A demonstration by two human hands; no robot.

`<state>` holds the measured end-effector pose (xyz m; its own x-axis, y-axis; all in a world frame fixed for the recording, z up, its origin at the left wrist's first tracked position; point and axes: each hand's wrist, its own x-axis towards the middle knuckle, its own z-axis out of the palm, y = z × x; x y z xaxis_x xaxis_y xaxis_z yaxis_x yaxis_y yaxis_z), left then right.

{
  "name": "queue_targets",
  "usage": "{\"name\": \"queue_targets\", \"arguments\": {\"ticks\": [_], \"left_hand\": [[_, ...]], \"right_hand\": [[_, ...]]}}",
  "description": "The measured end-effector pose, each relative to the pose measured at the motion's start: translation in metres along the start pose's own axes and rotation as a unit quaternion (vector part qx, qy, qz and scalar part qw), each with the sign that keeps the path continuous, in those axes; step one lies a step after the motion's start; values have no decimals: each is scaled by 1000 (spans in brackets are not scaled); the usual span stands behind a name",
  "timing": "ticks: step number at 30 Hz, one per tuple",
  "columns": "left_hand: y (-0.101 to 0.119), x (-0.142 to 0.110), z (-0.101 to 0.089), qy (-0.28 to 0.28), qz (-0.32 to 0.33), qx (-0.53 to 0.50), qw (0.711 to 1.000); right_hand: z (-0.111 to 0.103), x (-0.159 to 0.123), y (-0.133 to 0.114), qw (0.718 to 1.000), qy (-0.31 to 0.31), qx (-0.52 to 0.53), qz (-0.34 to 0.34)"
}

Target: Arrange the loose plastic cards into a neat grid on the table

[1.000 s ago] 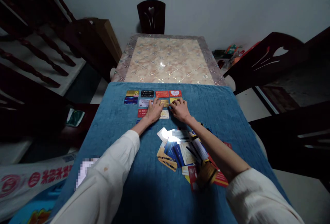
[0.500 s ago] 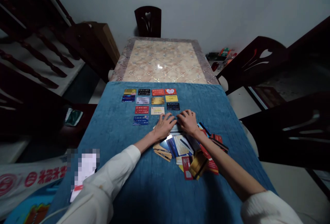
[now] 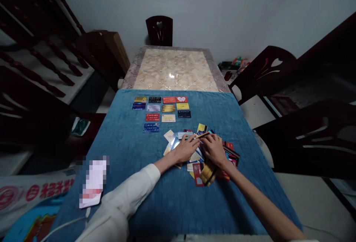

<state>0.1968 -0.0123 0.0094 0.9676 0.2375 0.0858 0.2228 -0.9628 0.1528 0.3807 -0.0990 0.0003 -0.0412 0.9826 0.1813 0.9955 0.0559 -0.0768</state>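
My left hand (image 3: 187, 150) lies over the left side of a loose heap of bank-type cards, fingers stretched toward my right hand. A yellowish card with a dark stripe (image 3: 203, 135) is at the fingertips of my right hand (image 3: 213, 149), which are bent closed on it. Its left end is close to my left fingertips; whether they touch it I cannot tell. Around the hands lie a red card (image 3: 198, 175), gold cards (image 3: 208, 173) and a yellow card (image 3: 202, 127). Beyond them, cards are laid in rows, including a blue card (image 3: 151, 127) and a cream card (image 3: 168, 118).
A blue cloth (image 3: 125, 153) covers the near part of the table, with patterned marble-like top (image 3: 172, 64) beyond. A blurred phone (image 3: 93, 182) with a white cable lies at left. Dark wooden chairs (image 3: 160, 30) stand around the table.
Both hands have moved right and toward me over the heap, and my right fingers have closed on a yellowish card. Cards at the heap's far side have shifted and spread. The view has tilted up slightly.
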Motion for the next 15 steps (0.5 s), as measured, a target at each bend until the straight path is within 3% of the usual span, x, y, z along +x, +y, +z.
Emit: {"name": "queue_targets", "arguments": {"ticks": [8, 15], "left_hand": [[11, 5, 5, -37, 14, 0, 999], [16, 3, 9, -23, 5, 0, 1000]], "right_hand": [[-4, -40, -1, 1000, 0, -14, 2], [-10, -49, -6, 999, -26, -17, 11]]}}
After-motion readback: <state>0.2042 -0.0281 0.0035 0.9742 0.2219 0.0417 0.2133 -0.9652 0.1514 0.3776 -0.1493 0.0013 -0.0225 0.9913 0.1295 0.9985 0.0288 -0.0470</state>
